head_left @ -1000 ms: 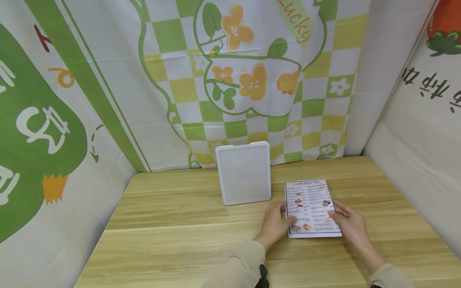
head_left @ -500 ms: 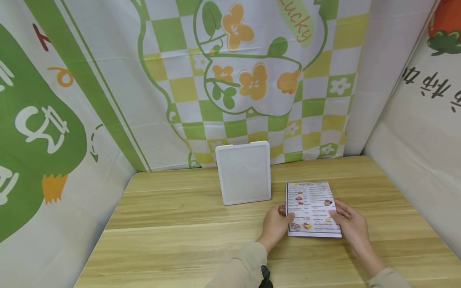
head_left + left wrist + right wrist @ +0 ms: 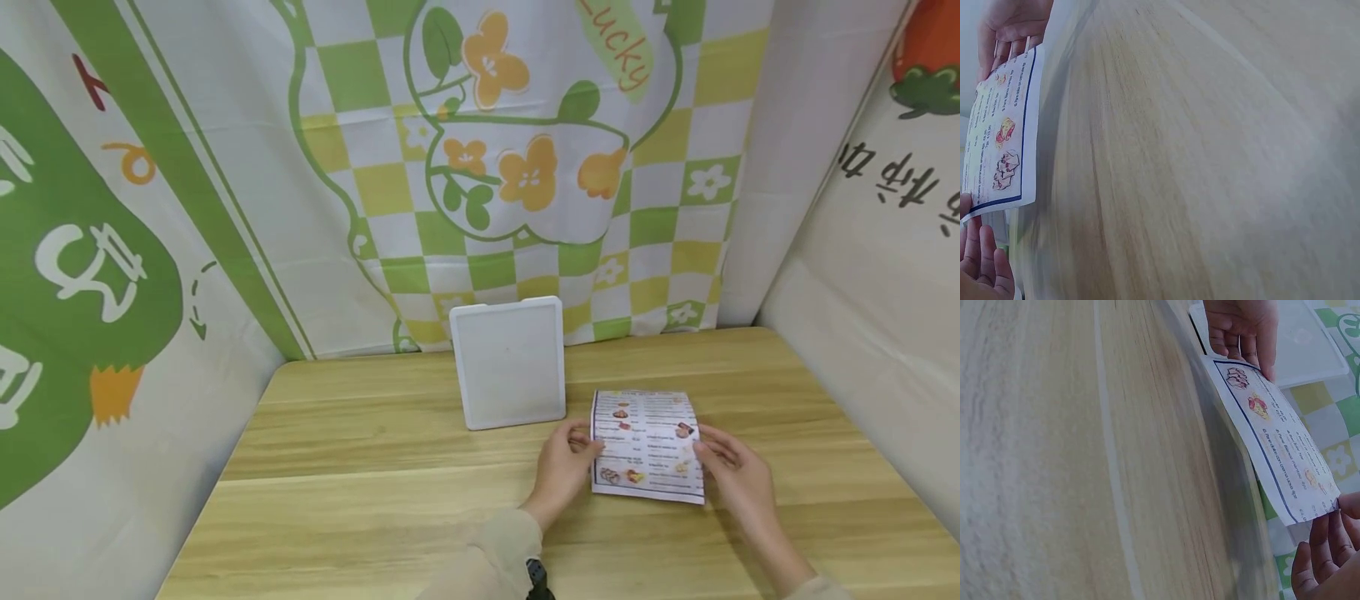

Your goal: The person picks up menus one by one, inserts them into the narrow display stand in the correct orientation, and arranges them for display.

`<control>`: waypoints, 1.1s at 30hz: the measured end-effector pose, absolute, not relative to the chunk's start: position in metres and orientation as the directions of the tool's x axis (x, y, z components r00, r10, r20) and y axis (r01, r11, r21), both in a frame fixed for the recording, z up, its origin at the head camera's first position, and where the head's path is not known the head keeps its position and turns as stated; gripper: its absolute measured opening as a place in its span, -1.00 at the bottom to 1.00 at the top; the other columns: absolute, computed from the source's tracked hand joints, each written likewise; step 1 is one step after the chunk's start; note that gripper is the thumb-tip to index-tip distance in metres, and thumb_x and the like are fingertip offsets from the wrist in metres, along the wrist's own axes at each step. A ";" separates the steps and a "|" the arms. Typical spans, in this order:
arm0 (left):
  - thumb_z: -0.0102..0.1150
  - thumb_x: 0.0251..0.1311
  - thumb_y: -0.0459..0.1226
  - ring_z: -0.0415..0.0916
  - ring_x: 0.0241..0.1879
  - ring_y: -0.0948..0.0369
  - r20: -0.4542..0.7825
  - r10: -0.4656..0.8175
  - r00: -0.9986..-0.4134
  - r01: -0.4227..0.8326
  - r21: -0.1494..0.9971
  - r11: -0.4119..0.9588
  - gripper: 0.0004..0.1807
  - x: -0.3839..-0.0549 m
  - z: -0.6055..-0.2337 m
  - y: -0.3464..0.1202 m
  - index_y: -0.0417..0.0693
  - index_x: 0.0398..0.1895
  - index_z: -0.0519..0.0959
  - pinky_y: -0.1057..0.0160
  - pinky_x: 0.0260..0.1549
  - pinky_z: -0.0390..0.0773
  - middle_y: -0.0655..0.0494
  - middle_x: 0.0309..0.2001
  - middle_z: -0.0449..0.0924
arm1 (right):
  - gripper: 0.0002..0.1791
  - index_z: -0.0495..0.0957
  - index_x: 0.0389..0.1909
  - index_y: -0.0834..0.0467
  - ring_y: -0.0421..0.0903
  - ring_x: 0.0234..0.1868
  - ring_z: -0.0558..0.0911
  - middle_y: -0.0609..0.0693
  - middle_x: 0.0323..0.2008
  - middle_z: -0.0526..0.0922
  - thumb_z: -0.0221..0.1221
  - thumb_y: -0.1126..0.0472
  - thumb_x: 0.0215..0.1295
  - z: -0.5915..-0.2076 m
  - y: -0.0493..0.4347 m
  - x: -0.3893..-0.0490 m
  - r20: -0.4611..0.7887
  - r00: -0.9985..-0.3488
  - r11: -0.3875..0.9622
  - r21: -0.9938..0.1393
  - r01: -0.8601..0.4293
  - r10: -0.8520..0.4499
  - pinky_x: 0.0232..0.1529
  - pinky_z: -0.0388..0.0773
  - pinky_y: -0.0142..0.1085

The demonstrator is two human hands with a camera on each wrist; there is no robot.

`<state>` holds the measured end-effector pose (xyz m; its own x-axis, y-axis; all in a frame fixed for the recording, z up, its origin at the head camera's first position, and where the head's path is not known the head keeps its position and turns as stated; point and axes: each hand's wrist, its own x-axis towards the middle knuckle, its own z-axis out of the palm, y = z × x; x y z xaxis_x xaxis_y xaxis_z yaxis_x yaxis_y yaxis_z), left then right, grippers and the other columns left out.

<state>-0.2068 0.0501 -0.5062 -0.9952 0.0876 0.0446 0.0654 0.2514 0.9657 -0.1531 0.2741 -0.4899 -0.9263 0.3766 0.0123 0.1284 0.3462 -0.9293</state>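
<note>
A printed paper menu [image 3: 647, 450] with small food pictures and lines of text is held over the right half of the table in the head view. My left hand [image 3: 562, 462] pinches its left edge, thumb on the printed face and fingers behind. On the opposite edge my right hand [image 3: 742, 479] grips it the same way. The sheet bows slightly between the hands. In the left wrist view the menu [image 3: 1007, 134] shows its blue border line. The right wrist view shows the menu [image 3: 1272, 434] raised off the wood, a shadow beneath it.
A white framed board [image 3: 510, 367] stands upright on the wooden table [image 3: 337, 442], left of the menu and close to the back edge. Behind it hangs a green and yellow checked cloth [image 3: 525, 208]. Printed cloth walls flank the table on both sides.
The menu's top edge has come down and toward me, so the sheet looks shorter and more curved. Both hands keep their hold; the left has shifted slightly left.
</note>
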 end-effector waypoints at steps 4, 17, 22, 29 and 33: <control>0.35 0.17 -0.35 0.45 -0.39 0.39 0.059 0.103 -0.993 0.081 0.969 0.232 -0.67 -0.205 -0.502 0.041 -0.18 0.01 0.58 0.39 -0.34 0.53 0.24 -0.38 0.56 | -0.48 0.47 0.23 0.32 -0.41 -0.34 0.60 -0.40 -0.31 0.64 0.24 0.10 0.38 -0.485 0.270 -0.150 0.046 -0.932 0.339 -0.937 0.085 0.360 -0.28 0.59 -0.49; 0.34 0.21 -0.33 0.47 -0.31 0.35 0.096 0.120 -0.988 0.117 0.976 0.185 -0.70 -0.194 -0.480 0.011 -0.18 0.00 0.57 0.36 -0.23 0.54 0.19 -0.31 0.58 | -0.53 0.52 0.14 0.31 -0.30 -0.33 0.64 -0.26 -0.33 0.69 0.24 0.06 0.38 -0.468 0.258 -0.143 0.070 -0.947 0.388 -0.920 0.061 0.315 -0.30 0.58 -0.44; 0.35 0.19 -0.34 0.47 -0.31 0.33 0.109 0.102 -0.989 0.127 0.975 0.184 -0.72 -0.188 -0.473 0.001 -0.17 -0.04 0.58 0.35 -0.24 0.53 0.18 -0.32 0.59 | -0.57 0.55 0.08 0.33 -0.28 -0.35 0.65 -0.28 -0.37 0.68 0.27 0.11 0.36 -0.462 0.248 -0.139 0.095 -0.947 0.374 -0.927 0.027 0.305 -0.32 0.58 -0.43; 0.35 0.20 -0.31 0.47 -0.29 0.30 0.111 0.109 -0.988 0.131 0.971 0.199 -0.77 -0.178 -0.466 -0.014 -0.17 -0.12 0.57 0.35 -0.24 0.52 0.16 -0.29 0.59 | -0.61 0.56 0.05 0.34 -0.31 -0.36 0.66 -0.29 -0.38 0.68 0.29 0.16 0.33 -0.456 0.237 -0.135 0.096 -0.952 0.352 -0.936 0.013 0.290 -0.30 0.59 -0.42; 0.36 0.20 -0.30 0.47 -0.28 0.26 0.106 0.104 -0.989 0.125 0.972 0.198 -0.77 -0.174 -0.463 -0.022 -0.18 -0.15 0.57 0.36 -0.24 0.51 0.13 -0.29 0.58 | -0.62 0.57 0.05 0.33 -0.31 -0.37 0.66 -0.22 -0.36 0.71 0.31 0.19 0.31 -0.455 0.230 -0.135 0.092 -0.959 0.350 -0.937 0.007 0.267 -0.30 0.58 -0.42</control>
<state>-0.1741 -0.0223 -0.4627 -0.9889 0.1035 0.1063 0.1252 0.1979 0.9722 -0.1353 0.2297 -0.4552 -0.9593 0.2668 0.0924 0.0069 0.3495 -0.9369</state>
